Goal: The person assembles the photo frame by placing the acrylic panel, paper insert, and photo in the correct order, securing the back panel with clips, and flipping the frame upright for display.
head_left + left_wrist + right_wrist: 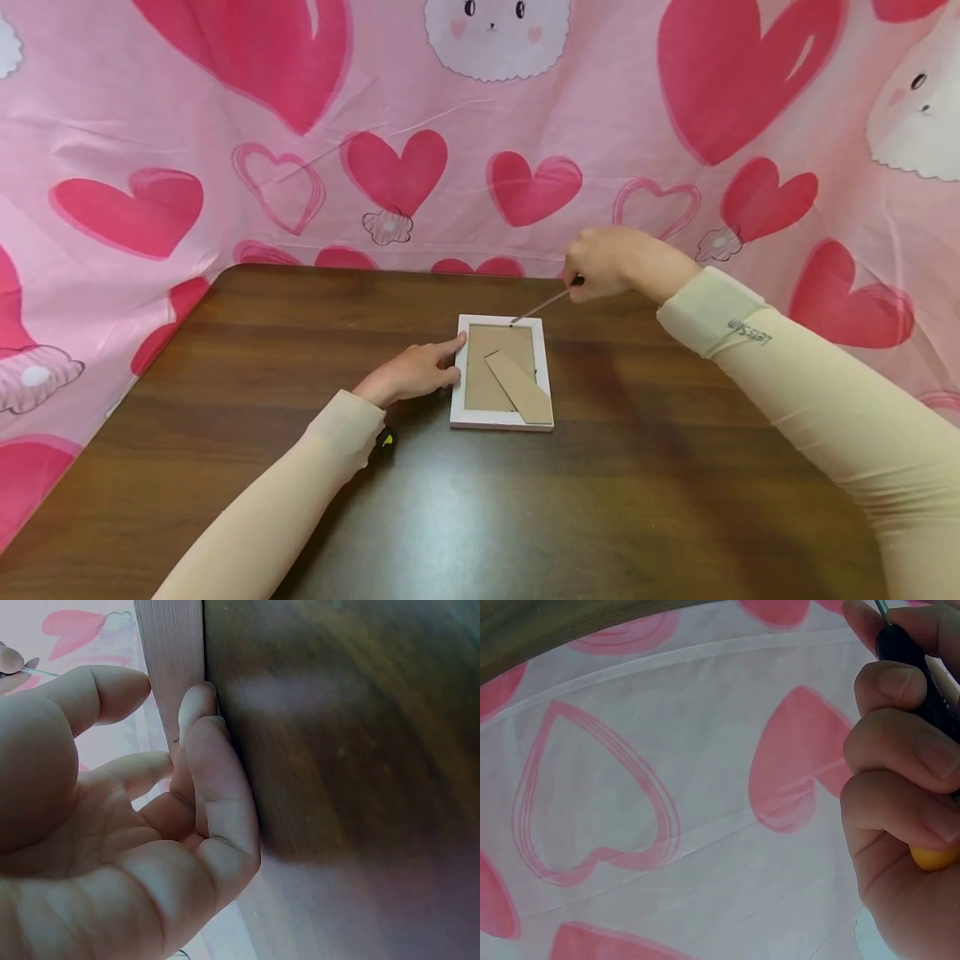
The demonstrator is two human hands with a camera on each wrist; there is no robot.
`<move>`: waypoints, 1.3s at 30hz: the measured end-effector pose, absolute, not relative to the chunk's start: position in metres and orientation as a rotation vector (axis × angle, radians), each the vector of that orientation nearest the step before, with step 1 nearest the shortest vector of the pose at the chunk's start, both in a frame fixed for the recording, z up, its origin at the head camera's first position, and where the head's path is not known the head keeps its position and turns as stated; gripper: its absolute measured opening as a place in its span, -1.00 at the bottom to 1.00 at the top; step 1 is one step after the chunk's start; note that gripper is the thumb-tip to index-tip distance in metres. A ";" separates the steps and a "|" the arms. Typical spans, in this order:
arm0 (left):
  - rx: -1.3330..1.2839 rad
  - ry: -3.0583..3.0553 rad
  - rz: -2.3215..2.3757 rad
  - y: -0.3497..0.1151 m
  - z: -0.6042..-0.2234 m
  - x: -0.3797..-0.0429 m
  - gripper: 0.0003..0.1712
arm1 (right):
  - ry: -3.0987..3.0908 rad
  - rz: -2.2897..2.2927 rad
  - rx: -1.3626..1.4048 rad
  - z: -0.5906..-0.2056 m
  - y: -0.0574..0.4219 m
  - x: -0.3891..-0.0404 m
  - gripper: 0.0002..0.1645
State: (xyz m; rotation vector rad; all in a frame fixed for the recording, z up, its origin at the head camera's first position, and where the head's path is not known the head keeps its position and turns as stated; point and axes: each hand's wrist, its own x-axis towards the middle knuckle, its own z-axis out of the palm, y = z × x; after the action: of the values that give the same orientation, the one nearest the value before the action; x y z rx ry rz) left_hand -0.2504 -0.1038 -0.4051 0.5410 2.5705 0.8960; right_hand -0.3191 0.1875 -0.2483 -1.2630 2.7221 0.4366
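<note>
A white picture frame (457, 392) lies face down on the table, its brown backing board (491, 342) and slanting easel stand (517, 387) uppermost. My left hand (414, 371) touches the frame's left side with thumb and fingertips; in the left wrist view, the hand (142, 817) has loosely bent fingers against the frame's edge (171, 656). Beyond the far right corner, my right hand (606, 262) grips a screwdriver (542, 306) by its dark handle (904, 652), which has a yellow end. Its metal tip meets the backing's far edge by a small dark tab.
The dark wooden table (637, 492) extends around the frame. A black and yellow-green object (386, 439), partly hidden, shows beside the left cuff. A pink cloth with hearts (525, 108) hangs behind the table and along its sides.
</note>
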 end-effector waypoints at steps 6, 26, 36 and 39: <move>0.533 2.570 0.868 -0.102 -0.406 -0.251 -0.23 | 2.701 0.470 -1.271 -0.251 0.188 -0.319 -0.76; 0.538 2.545 0.884 -0.106 -0.405 -0.253 -0.23 | 2.695 0.606 -1.234 -0.247 0.166 -0.309 -0.76; 0.564 2.568 0.864 -0.104 -0.404 -0.253 -0.22 | 2.371 0.103 -0.838 -0.238 0.184 -0.308 -0.78; 0.565 2.577 0.861 -0.105 -0.405 -0.254 -0.22 | 2.304 -0.040 -0.670 -0.237 0.191 -0.314 -0.73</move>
State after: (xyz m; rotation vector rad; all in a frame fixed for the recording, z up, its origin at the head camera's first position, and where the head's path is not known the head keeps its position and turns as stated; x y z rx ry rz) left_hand -0.2539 -0.1046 -0.4050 0.5652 2.5769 0.8615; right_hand -0.3144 0.1915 -0.2371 -0.6703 2.3037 -0.0403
